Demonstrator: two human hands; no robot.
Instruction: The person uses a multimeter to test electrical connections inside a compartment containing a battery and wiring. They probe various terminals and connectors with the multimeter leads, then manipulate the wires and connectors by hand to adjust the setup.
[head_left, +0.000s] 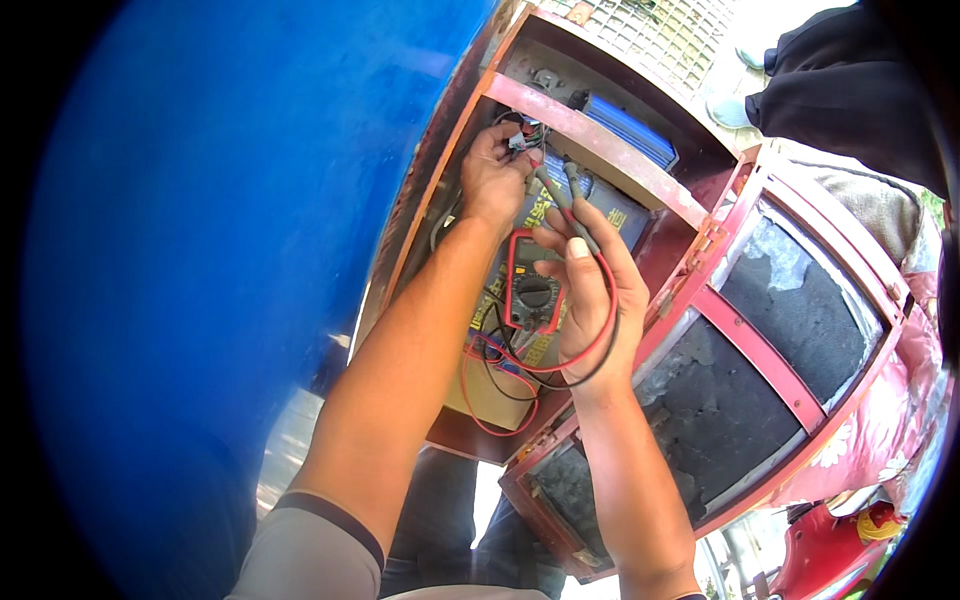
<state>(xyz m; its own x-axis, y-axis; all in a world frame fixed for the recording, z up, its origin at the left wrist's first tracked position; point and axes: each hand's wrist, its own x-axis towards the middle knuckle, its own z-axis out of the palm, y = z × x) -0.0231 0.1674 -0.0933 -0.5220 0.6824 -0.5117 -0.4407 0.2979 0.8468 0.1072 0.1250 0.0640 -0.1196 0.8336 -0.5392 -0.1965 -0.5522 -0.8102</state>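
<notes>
My left hand (494, 178) is closed on a small white wire connector (517, 141) among a bunch of thin wires (537, 133), under the metal crossbar of a red box. Two dark multimeter probes (556, 190) are held together like chopsticks in my right hand (602, 295). Their tips point up toward the connector; whether they touch it I cannot make out. Red and black leads (612, 318) loop from the probes down past my right wrist. A red-rimmed multimeter (534, 283) with a round dial lies between my forearms, on a dark battery pack with yellow lettering (620, 215).
The red metal box (400, 262) has a pink-red crossbar (600, 135) and a blue ribbed block (630, 130) behind it. Its hinged lid (720, 370) hangs open at right. A large blue panel (230, 220) stands at left. Another person's dark-trousered legs (830, 95) are at upper right.
</notes>
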